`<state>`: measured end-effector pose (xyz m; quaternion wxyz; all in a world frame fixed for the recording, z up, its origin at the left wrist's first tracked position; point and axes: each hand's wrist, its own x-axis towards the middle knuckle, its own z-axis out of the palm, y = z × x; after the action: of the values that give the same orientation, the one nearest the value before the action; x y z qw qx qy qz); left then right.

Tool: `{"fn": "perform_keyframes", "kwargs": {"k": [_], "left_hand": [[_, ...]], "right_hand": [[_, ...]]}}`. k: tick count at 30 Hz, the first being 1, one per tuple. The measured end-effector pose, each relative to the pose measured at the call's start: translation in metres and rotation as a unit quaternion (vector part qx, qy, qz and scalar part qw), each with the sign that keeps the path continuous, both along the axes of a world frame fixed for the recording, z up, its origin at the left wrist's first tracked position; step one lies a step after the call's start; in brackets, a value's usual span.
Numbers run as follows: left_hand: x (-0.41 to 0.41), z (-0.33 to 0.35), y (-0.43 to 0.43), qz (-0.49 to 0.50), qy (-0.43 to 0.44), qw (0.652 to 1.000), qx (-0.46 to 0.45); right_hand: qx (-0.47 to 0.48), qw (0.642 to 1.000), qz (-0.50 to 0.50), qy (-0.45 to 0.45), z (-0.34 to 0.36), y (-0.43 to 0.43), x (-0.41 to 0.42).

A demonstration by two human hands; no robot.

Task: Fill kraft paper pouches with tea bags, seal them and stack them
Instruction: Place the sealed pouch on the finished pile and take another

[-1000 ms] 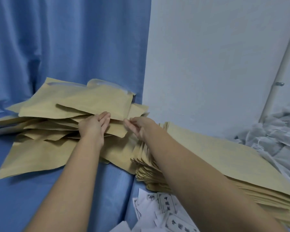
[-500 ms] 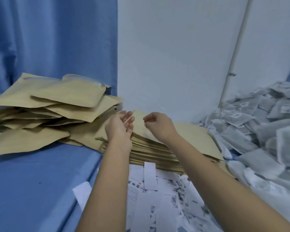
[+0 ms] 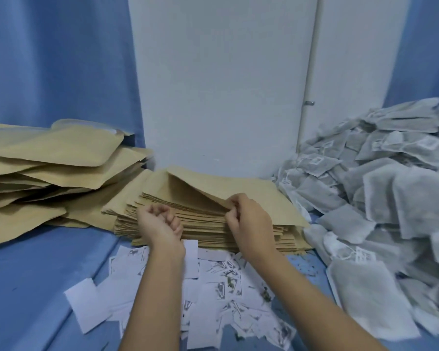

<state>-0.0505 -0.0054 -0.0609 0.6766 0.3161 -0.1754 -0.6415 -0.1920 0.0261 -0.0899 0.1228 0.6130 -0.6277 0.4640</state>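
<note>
Left hand [image 3: 160,224]: in front of the flat stack [image 3: 203,224], fingers curled in, nothing in them that I can see. Right hand [image 3: 249,219]: thumb and fingertips pinch the near edge of the top pouch [image 3: 251,188] and lift it off the stack, which lies mid-bench against the white wall.

Handling, judged: an empty pouch is very light, thin and stiff enough to hold its sheet shape when raised by one edge. It creases if bent hard. The faces look smooth, so neighbours may slide or cling and two could come up together. Best hold: the near edge, close to a corner, between thumb and finger, with the left hand free to steady the stack or spread the mouth.

Appearance, left to right: bulging tan pouches [image 3: 61,158] in a loose heap, rounded corners, judged filled. The flat stack is the same tan, with many thin edges showing. The lifted pouch shows a darker underside. Grey-white tea bags [image 3: 378,198] are heaped at right. White printed slips [image 3: 213,274] litter the blue bench [image 3: 36,287].
</note>
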Motion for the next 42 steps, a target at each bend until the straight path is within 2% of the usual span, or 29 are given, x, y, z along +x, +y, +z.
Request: {"fn": "perform_keyframes", "kwargs": {"k": [2, 6, 8, 10, 11, 13, 14, 16, 17, 18, 19, 20, 21, 22, 23, 24, 26, 29, 32, 35, 36, 37, 40, 42], "left_hand": [[0.002, 0.004, 0.000, -0.023, -0.052, 0.998, 0.013], [0.012, 0.018, 0.005, -0.116, -0.128, 0.985, 0.003], [0.017, 0.023, 0.006, -0.089, -0.235, 0.968, 0.008], [0.017, 0.027, 0.006, 0.008, -0.299, 0.954, -0.033], [0.014, 0.029, 0.007, 0.068, -0.327, 0.940, -0.072], [0.007, 0.036, 0.013, 0.168, -0.402, 0.883, -0.174], [0.002, 0.038, 0.017, 0.188, -0.433, 0.849, -0.237], [-0.009, 0.040, 0.025, 0.164, -0.492, 0.781, -0.347], [-0.014, 0.039, 0.026, 0.150, -0.545, 0.732, -0.381], [-0.018, 0.037, 0.025, 0.139, -0.610, 0.672, -0.396], [-0.022, 0.034, 0.023, 0.118, -0.669, 0.616, -0.399], [-0.026, 0.030, 0.021, 0.078, -0.716, 0.575, -0.388], [-0.030, 0.025, 0.019, 0.020, -0.745, 0.556, -0.369], [-0.034, 0.020, 0.019, -0.045, -0.753, 0.559, -0.346], [-0.035, 0.015, 0.019, -0.104, -0.742, 0.577, -0.326], [-0.035, 0.012, 0.018, -0.142, -0.725, 0.598, -0.311], [-0.033, 0.006, 0.015, -0.163, -0.715, 0.609, -0.302], [-0.030, 0.003, 0.010, -0.164, -0.699, 0.630, -0.295], [-0.032, 0.003, 0.008, -0.193, -0.680, 0.657, -0.263], [-0.032, 0.005, 0.009, -0.225, -0.613, 0.722, -0.228], [-0.031, 0.005, 0.010, -0.214, -0.616, 0.723, -0.229], [-0.031, 0.005, 0.010, -0.185, -0.646, 0.700, -0.242], [-0.035, 0.004, 0.019, -0.081, -0.770, 0.558, -0.298], [-0.041, 0.004, 0.026, -0.041, -0.808, 0.496, -0.315]], "right_hand": [[-0.059, 0.997, 0.019, -0.036, 0.000, 0.004, -0.001], [-0.111, 0.991, 0.073, -0.011, -0.009, 0.011, 0.000], [-0.102, 0.991, 0.079, -0.022, -0.012, 0.010, 0.000], [-0.077, 0.993, 0.072, -0.049, -0.012, 0.009, 0.002], [-0.071, 0.993, 0.068, -0.068, -0.013, 0.009, 0.004], [-0.049, 0.987, 0.074, -0.131, -0.011, 0.012, 0.008], [-0.026, 0.981, 0.086, -0.173, -0.009, 0.014, 0.010], [0.019, 0.953, 0.128, -0.274, -0.007, 0.017, 0.015], [0.033, 0.926, 0.164, -0.338, -0.006, 0.016, 0.016], [0.042, 0.884, 0.210, -0.416, -0.004, 0.014, 0.017], [0.044, 0.824, 0.261, -0.501, -0.002, 0.013, 0.017], [0.037, 0.753, 0.310, -0.580, 0.001, 0.014, 0.018], [0.026, 0.688, 0.345, -0.638, 0.003, 0.015, 0.017], [0.014, 0.635, 0.368, -0.679, 0.005, 0.018, 0.016], [0.005, 0.594, 0.381, -0.709, 0.005, 0.020, 0.014], [0.000, 0.562, 0.386, -0.731, 0.004, 0.021, 0.012], [0.001, 0.530, 0.383, -0.757, 0.001, 0.022, 0.010], [0.021, 0.532, 0.372, -0.760, -0.001, 0.022, 0.006], [0.034, 0.549, 0.365, -0.751, -0.001, 0.021, 0.003], [0.042, 0.555, 0.357, -0.750, 0.000, 0.023, 0.003], [0.046, 0.558, 0.355, -0.749, 0.001, 0.023, 0.004], [0.050, 0.566, 0.351, -0.744, 0.002, 0.024, 0.005], [0.046, 0.611, 0.313, -0.726, 0.005, 0.022, 0.009], [0.038, 0.639, 0.280, -0.715, 0.007, 0.022, 0.012]]}}
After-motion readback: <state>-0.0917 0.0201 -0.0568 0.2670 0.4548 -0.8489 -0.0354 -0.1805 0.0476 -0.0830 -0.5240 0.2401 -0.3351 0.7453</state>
